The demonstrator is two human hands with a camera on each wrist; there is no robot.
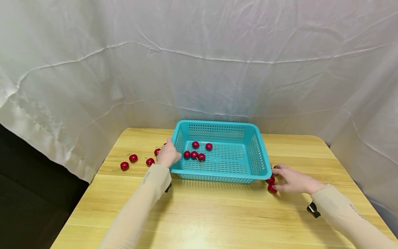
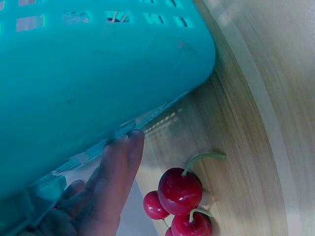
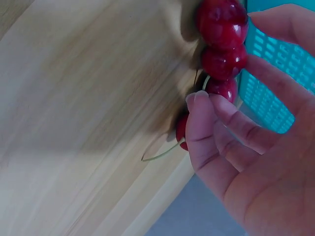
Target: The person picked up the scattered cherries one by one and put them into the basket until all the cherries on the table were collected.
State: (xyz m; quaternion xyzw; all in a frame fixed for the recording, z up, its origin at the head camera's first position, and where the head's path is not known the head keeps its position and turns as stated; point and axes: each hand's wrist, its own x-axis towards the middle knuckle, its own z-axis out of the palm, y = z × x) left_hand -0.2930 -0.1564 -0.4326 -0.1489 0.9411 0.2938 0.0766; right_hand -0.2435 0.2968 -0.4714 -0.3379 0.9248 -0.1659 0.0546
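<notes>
Fingers [image 3: 278, 81] of the right hand [image 1: 293, 180] are slightly bent and spread apart, thumb and fingertips against a row of cherries [image 3: 224, 61] just ahead of them. Lettering on the left sleeve [image 1: 133, 207], behind that hand's fingers, seems to start "Let's"; the rest is blurred, and print on the right sleeve [image 1: 342, 209] is too small to read. The left hand [image 1: 166, 155] reaches forward, gripping a blue basket [image 1: 217, 175], fingers nearly straight along its outer wall, thumb over the rim. The basket's long axis runs from the left fingers toward the right ones. Five cherries sit inside, right of the left fingers; others lie left of them on the table [image 1: 217, 214]. Beyond the right fingertips, one stem [image 3: 165, 155] points away from them.
</notes>
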